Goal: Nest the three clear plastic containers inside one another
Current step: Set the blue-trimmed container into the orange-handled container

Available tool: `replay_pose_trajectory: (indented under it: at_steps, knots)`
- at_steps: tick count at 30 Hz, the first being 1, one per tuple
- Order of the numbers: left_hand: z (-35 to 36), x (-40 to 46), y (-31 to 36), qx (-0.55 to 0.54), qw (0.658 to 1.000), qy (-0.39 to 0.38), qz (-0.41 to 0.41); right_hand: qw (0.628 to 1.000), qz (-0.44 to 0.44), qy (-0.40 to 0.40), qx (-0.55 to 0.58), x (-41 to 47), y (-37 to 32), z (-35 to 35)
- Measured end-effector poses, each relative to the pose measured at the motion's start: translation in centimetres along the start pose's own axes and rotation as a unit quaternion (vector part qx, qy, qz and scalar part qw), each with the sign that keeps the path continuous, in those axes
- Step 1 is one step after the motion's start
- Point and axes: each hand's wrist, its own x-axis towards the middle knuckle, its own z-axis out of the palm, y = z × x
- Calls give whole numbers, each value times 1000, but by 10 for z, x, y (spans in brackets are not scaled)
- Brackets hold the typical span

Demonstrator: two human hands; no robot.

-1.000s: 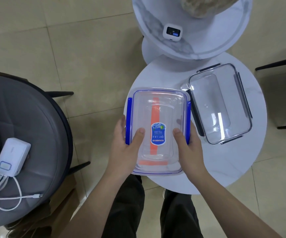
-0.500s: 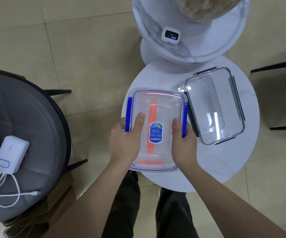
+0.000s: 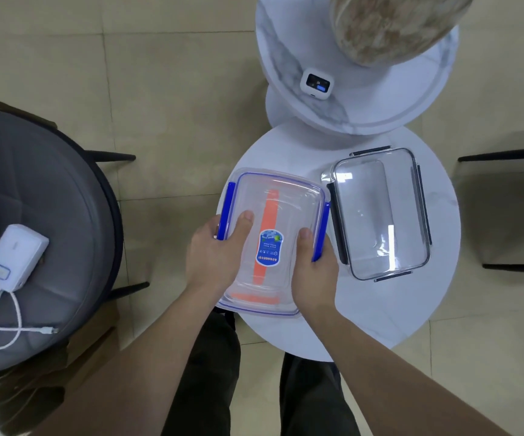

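Observation:
A clear plastic container with blue side clips [image 3: 278, 202], an orange strip and a blue label lies on the left part of the white round table [image 3: 380, 309]. My left hand [image 3: 215, 256] grips its left side, thumb on top by the blue clip. My right hand [image 3: 314, 269] grips its right side, thumb on top. To its right, touching or nearly touching, a second clear container with dark grey clips [image 3: 380, 212] rests on the table, untouched. I cannot make out a third container; it may sit inside the blue-clipped one.
A higher marbled round table [image 3: 289, 67] at the back carries a small white device [image 3: 315, 84] and a brown mottled object [image 3: 389, 26]. A grey chair [image 3: 43, 199] on the left holds a white power bank [image 3: 15, 258] with cable. Black chair legs [image 3: 506, 155] stand at right.
Both hands have slid forward along the blue-clipped container's sides, thumbs now further up by the clips. The container stays on the table; the grey-clipped one has not moved.

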Motion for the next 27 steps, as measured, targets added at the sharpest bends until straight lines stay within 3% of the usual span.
replay_pose_trajectory:
  at_steps: [11, 20, 27]
  knots:
    - [4, -4, 2, -17, 999, 35, -1, 1000, -1, -13, 26, 1, 0, -1]
    - [-1, -8, -8, -19, 999, 18, -35, 999, -25, -36, 4, 0, 0, -7]
    - [-5, -44, 2, -43, 999, -6, -14, 998, -27, -49, 26, -21, -8, -32]
